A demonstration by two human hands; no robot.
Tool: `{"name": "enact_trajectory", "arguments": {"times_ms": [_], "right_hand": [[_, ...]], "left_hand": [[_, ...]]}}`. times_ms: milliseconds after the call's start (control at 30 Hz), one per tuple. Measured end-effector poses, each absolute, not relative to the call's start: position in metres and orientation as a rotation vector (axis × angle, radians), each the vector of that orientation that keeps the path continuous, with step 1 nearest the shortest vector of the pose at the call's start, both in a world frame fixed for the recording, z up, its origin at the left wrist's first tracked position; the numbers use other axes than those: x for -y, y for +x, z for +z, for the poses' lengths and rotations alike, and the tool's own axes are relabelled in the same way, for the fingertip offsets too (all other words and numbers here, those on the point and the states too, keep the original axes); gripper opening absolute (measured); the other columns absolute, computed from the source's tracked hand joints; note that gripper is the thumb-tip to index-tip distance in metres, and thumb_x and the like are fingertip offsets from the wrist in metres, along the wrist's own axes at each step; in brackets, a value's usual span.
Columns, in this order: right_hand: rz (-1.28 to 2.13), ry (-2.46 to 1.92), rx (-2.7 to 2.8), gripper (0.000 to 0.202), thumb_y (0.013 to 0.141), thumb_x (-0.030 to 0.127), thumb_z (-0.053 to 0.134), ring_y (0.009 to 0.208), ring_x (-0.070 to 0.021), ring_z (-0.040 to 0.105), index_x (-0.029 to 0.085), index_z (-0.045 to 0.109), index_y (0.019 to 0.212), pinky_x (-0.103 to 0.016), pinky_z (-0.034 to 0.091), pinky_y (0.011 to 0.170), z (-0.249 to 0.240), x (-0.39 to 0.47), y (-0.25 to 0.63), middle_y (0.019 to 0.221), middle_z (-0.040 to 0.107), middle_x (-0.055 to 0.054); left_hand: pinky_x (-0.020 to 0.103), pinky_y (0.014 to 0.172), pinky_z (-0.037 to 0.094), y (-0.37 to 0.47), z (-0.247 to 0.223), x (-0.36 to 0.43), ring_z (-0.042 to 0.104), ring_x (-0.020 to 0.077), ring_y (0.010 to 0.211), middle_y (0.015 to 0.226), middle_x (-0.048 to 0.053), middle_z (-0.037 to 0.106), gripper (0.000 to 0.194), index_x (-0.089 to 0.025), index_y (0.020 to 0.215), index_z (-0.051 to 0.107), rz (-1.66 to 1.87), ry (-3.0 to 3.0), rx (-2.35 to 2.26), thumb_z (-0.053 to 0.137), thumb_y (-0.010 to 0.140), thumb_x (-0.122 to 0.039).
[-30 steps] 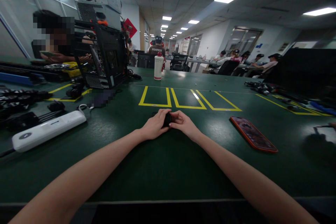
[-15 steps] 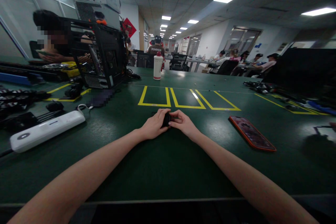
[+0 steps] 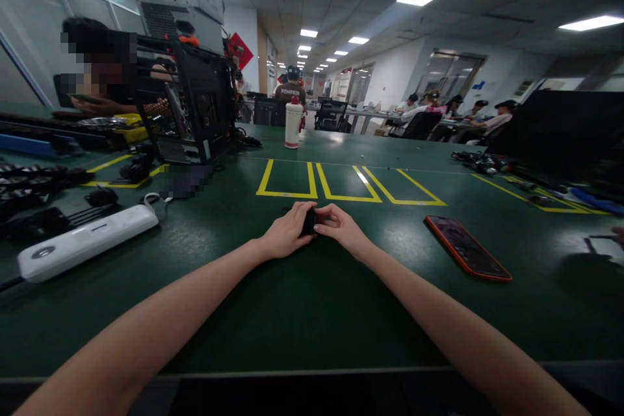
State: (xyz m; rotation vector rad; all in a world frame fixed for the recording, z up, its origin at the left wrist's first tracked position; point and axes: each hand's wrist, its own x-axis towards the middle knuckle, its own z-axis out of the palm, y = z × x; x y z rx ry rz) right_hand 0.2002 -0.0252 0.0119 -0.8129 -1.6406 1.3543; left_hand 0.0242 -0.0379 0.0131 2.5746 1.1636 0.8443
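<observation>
moved: next to nothing in your hands since the earlier frame; the phone (image 3: 468,248) has kept its place, but its screen looks darker, and the slim dark thing (image 3: 604,238) at the right edge has shifted slightly.
left hand: your left hand (image 3: 287,231) lies over the left side of the black part (image 3: 308,222), fingers bent and close together, gripping it, the thumb at its near side.
right hand: your right hand (image 3: 344,227) pinches the right side of the same part between thumb and fingertips.
black part: it sits between your two hands, low over the middle of the desk (image 3: 302,318), mostly hidden by your fingers; a dark bit shows past the left hand. you cannot tell whether it touches the desk.
yellow tape: three taped outlines (image 3: 286,195) lie just beyond your hands.
bottle: the white bottle (image 3: 292,127) with a red top stands upright past the tape.
phone: it lies flat, screen up, in an orange case, well to the right of your right hand.
left side: the white strip (image 3: 90,244) lies slanted on the desk; farther back stands the open pc case (image 3: 209,107), dark parts (image 3: 36,224) near the strip.
people: a person (image 3: 95,71) sits behind the pc case; others sit farther back.
</observation>
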Motion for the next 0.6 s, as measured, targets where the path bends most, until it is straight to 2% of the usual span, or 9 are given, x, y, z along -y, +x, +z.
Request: {"name": "enact_trajectory", "arguments": {"times_ms": [67,233,433,600], "right_hand": [[1.386,-0.781,1.632,0.035,0.058,0.021,0.068,0.089,-0.015,0.056,0.021,0.051,0.09,-0.034,0.043,0.084,0.012,0.0261,0.2002,0.096,0.057,-0.001],[1.246,-0.834,1.616,0.022,0.066,0.028,0.062,0.085,-0.0137,0.056,0.02,0.053,0.084,-0.033,0.043,0.083,0.0132,0.0288,0.1946,0.088,0.058,-0.001],[1.26,-0.913,1.65,0.031,0.067,0.028,0.061,0.091,-0.0159,0.055,0.019,0.053,0.096,-0.036,0.041,0.086,0.0114,0.0237,0.1945,0.096,0.058,-0.004],[1.319,-0.79,1.701,0.039,0.057,0.019,0.069,0.089,-0.0152,0.056,0.021,0.05,0.09,-0.036,0.043,0.084,0.0093,0.0214,0.1986,0.096,0.055,0.0]], "left_hand": [[0.039,0.075,0.047,0.0241,0.0139,0.0384,0.046,0.023,0.102,0.119,0.008,0.035,0.06,-0.025,0.123,0.018,0.838,2.572,-1.17,0.053,0.074,-0.029],[0.039,0.077,0.047,0.0243,0.0159,0.0397,0.046,0.0222,0.102,0.118,0.008,0.035,0.06,-0.025,0.123,0.018,0.857,2.572,-1.158,0.053,0.075,-0.03],[0.04,0.078,0.047,0.0239,0.0143,0.0386,0.046,0.0224,0.103,0.119,0.008,0.035,0.06,-0.024,0.123,0.019,0.856,2.571,-1.139,0.053,0.075,-0.029],[0.04,0.077,0.047,0.0238,0.0122,0.0378,0.044,0.0239,0.105,0.119,0.009,0.035,0.061,-0.024,0.123,0.019,0.867,2.576,-1.142,0.054,0.074,-0.028]]}}
